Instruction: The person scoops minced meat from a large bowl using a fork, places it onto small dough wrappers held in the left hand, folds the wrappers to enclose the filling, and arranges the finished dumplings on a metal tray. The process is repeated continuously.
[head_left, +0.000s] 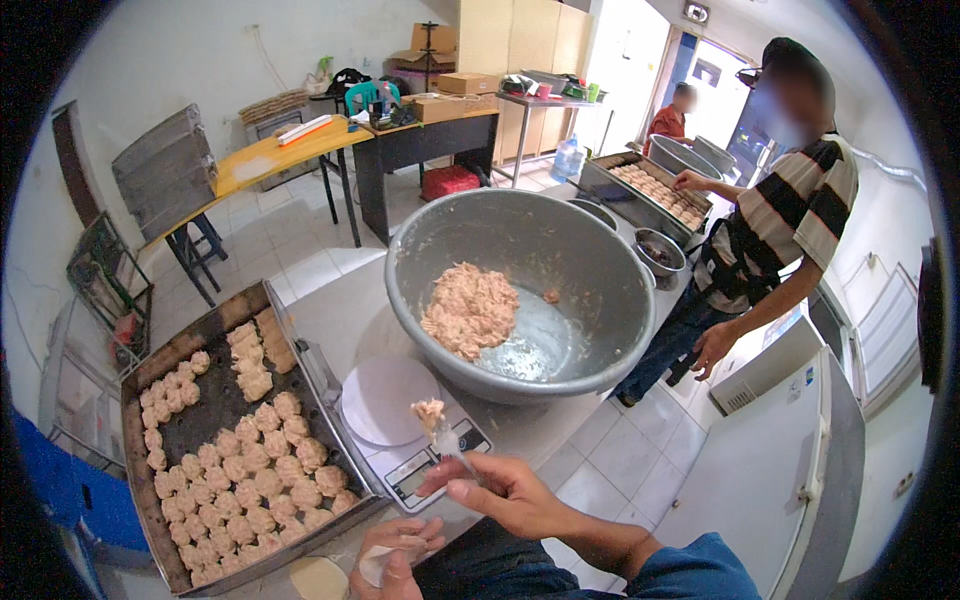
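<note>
My right hand (518, 497) grips a spoon (449, 447) with a lump of pinkish meat filling (428, 411) on its raised tip, above the front of a white kitchen scale (390, 400). Lower down, at the table's near edge, my left hand (408, 545) is curled around a pale round dumpling wrapper (378, 565). Beside it lie more wrappers (318, 578). A large grey basin (625, 330) behind the scale holds a mound of the same filling (470, 310), heaped at its left side.
On the left a dark metal tray (190, 435) carries rows of shaped dumplings (245, 470). A co-worker in a striped shirt (790, 210) stands at the right, one hand over another filled tray (655, 190). A small metal bowl (660, 252) sits behind the basin. A white freezer (750, 460) stands right.
</note>
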